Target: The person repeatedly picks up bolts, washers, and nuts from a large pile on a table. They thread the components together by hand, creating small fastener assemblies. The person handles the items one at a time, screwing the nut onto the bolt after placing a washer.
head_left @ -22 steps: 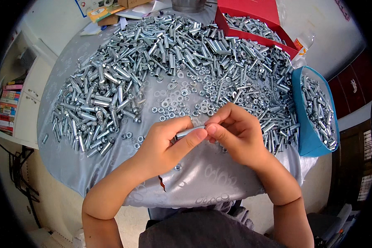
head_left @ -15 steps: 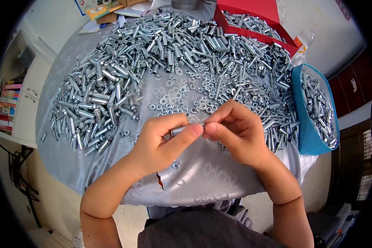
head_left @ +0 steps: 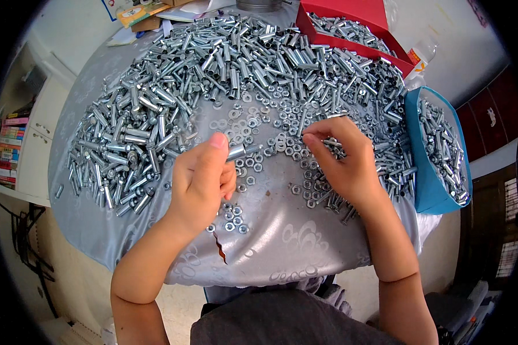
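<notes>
My left hand (head_left: 200, 183) holds a short metal bolt with a sleeve (head_left: 240, 152) between thumb and fingers, its tip pointing right. My right hand (head_left: 339, 161) hovers over the loose nuts and washers (head_left: 276, 135) in the middle of the table, fingertips pinched together on something small that I cannot make out. The two hands are apart, about a hand's width between them. A big heap of silver bolts and sleeves (head_left: 213, 75) spreads in an arc behind both hands.
The round table carries a grey patterned cloth (head_left: 282, 241) with a small tear near its front edge. A red box (head_left: 351, 29) of bolts stands at the back right, a blue tray (head_left: 440, 149) of bolts at the right. Shelves with books stand at the left.
The hands were joined together on the bolt low over the cloth. Now they have separated: the left keeps the bolt, the right has moved right and farther out over the nuts.
</notes>
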### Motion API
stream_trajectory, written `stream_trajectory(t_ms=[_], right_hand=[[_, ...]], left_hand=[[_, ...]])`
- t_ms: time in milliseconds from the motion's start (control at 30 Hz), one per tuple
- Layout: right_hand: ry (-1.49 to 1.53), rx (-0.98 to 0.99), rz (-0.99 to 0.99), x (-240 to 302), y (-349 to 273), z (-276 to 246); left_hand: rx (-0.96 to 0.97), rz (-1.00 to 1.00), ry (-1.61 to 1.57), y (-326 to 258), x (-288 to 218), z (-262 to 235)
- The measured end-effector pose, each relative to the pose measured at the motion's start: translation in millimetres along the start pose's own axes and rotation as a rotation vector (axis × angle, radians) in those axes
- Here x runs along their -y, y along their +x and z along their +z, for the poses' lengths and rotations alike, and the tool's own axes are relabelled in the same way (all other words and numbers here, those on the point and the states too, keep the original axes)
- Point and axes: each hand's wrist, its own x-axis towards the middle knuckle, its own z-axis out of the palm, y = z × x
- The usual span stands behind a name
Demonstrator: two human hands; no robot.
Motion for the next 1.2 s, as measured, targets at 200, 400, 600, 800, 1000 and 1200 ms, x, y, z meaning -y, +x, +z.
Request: stream_trajectory(t_ms=[200,400,600,800,1000,1200], right_hand=[[-0.326,0.182,-0.158,-9,-4,16],[-0.365,0.192,-0.147,-9,-5,21],[-0.272,0.263,-0.104,-10,-2,14],[0.656,0.194,0.393,9,-5,7],[0.86,0.414,0.468,8,-7,3],[0.885,0.468,0.502,12,-7,2]], left_hand=[[-0.01,-0.021,0.018,0,3,6],[0.033,-0.032,0.049,-2,5,7],[0.04,-0.064,0.04,-1,5,6],[0.04,-0.146,0.091,-1,4,9],[0.143,-0.182,0.134,0,8,8],[0.169,-0.193,0.127,-2,6,9]])
